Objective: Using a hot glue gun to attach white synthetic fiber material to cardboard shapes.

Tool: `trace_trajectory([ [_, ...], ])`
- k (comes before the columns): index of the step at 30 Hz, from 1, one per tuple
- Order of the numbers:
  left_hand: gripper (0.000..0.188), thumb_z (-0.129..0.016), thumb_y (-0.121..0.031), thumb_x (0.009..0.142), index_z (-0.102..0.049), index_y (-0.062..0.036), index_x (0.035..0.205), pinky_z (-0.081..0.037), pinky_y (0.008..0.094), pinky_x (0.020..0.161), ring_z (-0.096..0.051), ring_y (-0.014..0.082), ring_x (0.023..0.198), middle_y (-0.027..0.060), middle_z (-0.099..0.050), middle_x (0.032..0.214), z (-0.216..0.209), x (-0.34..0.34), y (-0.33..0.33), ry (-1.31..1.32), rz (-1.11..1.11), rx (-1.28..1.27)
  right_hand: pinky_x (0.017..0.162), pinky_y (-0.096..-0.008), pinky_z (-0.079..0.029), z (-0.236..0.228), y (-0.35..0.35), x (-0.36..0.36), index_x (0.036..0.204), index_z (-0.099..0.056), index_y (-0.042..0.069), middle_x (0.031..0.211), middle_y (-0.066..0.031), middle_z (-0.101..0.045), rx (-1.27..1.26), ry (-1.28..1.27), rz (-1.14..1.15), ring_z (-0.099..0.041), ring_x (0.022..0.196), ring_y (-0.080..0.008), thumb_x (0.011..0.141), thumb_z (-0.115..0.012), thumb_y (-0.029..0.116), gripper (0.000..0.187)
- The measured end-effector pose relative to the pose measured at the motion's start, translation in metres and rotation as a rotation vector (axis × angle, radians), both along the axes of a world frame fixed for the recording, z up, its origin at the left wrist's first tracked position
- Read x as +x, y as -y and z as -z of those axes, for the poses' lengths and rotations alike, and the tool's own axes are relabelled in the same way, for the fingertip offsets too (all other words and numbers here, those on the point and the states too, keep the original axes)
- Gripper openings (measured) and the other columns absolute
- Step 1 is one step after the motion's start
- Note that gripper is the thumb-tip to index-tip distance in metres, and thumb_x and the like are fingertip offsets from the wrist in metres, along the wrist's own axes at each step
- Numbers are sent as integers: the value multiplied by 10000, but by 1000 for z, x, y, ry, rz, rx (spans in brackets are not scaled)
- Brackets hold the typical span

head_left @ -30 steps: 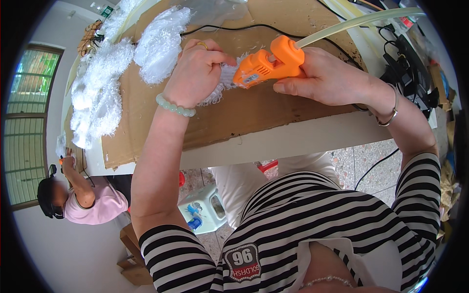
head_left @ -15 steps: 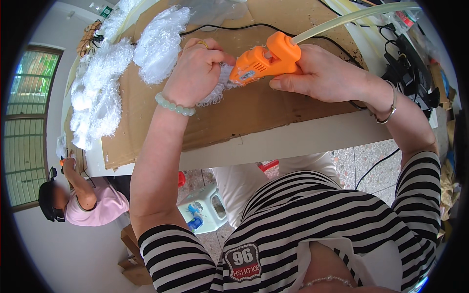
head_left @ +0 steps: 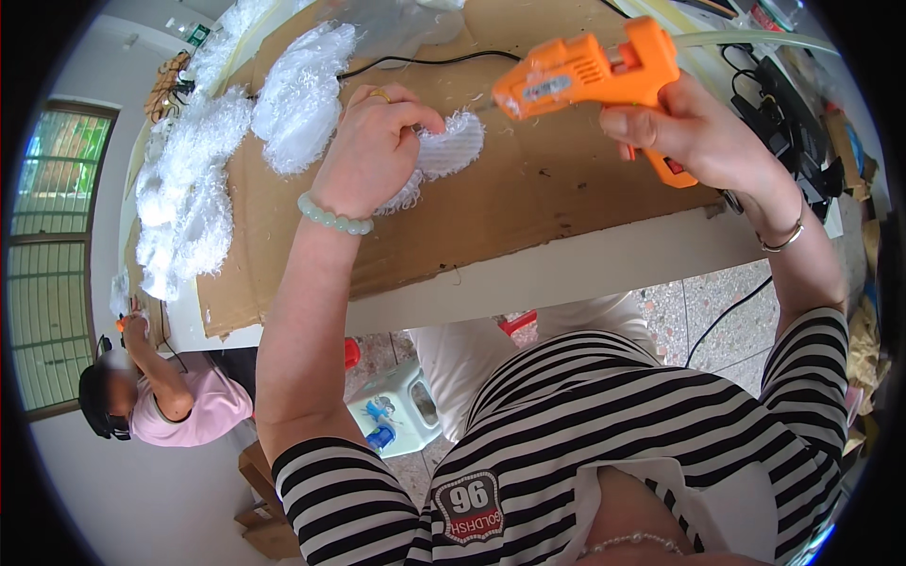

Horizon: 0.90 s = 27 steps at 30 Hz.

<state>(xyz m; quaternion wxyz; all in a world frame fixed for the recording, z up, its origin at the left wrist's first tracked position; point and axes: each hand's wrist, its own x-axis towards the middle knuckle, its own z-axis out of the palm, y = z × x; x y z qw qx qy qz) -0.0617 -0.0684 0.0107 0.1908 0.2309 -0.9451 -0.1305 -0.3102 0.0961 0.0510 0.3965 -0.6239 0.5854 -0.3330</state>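
Fluff (head_left: 184,189), white and stringy, heaps at left beside an oval tuft (head_left: 300,104). On brown cardboard (head_left: 528,217), the left hand (head_left: 370,153) pinches a ribbed, fringed patch (head_left: 453,149) protruding rightward beneath it. A black cord (head_left: 434,59) lies beyond. Right of the patch, the right hand (head_left: 696,132) wraps an orange plastic glue gun (head_left: 583,77).

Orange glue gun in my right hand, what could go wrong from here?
The orange glue gun points toward your left hand, so if it's hot, a slip might burn you. Glue could drip onto the cardboard, since the gun hangs over it, clear of the fuzzy white piece. The long glue stick might snag, since it juts far out.
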Motion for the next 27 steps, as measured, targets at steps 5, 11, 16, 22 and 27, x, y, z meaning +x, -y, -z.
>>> trace_trajectory([
  [5,196,-563,50,706,-621,-53,862,-474,340,706,-589,238,780,86,-642,847,0,1,-5,-199,-62,83,680,-245,-439,6,2,-6,929,-566,38,792,-21,-572,-144,354,67,-566,722,-113,915,-536,342,305],
  [11,196,-600,6,747,-588,-35,939,-462,274,572,-622,173,747,62,-644,803,-1,5,-8,-169,-210,231,717,-246,-458,13,12,6,907,-572,51,845,-45,-614,-118,613,216,-561,783,-100,942,-449,380,354],
  [16,234,-613,-11,753,-587,-51,982,-462,291,584,-618,176,715,64,-647,808,-4,-6,0,-161,-159,225,719,-247,-463,21,18,9,891,-580,53,851,-55,-626,-73,692,200,-556,767,-99,935,-476,352,319],
  [22,262,-632,-24,747,-596,-72,1002,-468,312,616,-599,199,689,71,-650,810,-8,-7,-4,-79,-157,216,742,-248,-448,23,14,6,981,-570,30,875,-34,-607,-74,505,117,-559,793,-98,925,-518,285,267],
  [27,263,-645,-20,736,-594,-65,989,-477,330,656,-598,214,727,62,-649,796,-7,-11,-5,-48,-161,217,726,-244,-418,28,12,7,1065,-541,15,825,-4,-551,45,109,-11,-512,769,-87,893,-589,194,253],
])
